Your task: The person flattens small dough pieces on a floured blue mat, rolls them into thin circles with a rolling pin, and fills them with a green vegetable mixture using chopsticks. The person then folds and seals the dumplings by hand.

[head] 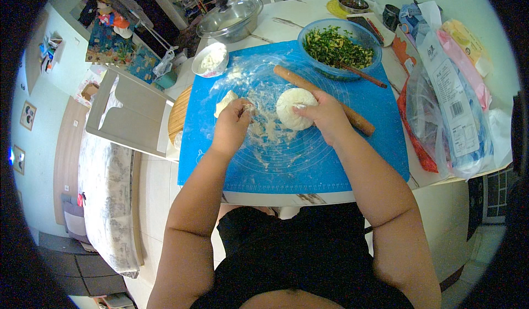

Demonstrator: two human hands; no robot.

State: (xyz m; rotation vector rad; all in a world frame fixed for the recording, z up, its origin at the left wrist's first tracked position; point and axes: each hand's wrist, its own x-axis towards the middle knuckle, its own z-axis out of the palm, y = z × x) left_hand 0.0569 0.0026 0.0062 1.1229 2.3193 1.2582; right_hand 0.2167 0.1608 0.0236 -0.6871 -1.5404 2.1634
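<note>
A round, flattened piece of dough [294,109] is in my right hand [328,112], with the thumb pressed on its upper face and the fingers hidden behind its right side. My left hand [233,119] has its fingertips drawn together, with white flour on them; whether a pinch of something is between them is too small to tell. Just beyond it on the blue silicone mat [264,172] sits a smaller lump of dough [225,103], partly covered by the hand. A wooden rolling pin [359,121] lies diagonally on the mat, passing behind my right hand. Loose flour is scattered between my hands.
A blue bowl [303,54] of chopped green filling, chopsticks [368,77] across its rim, stands far right. A small white bowl [198,67] holds white contents. Behind it is a glass-lidded pot [231,32]. Plastic packages [454,102] crowd the right edge; a chair [132,110] stands left.
</note>
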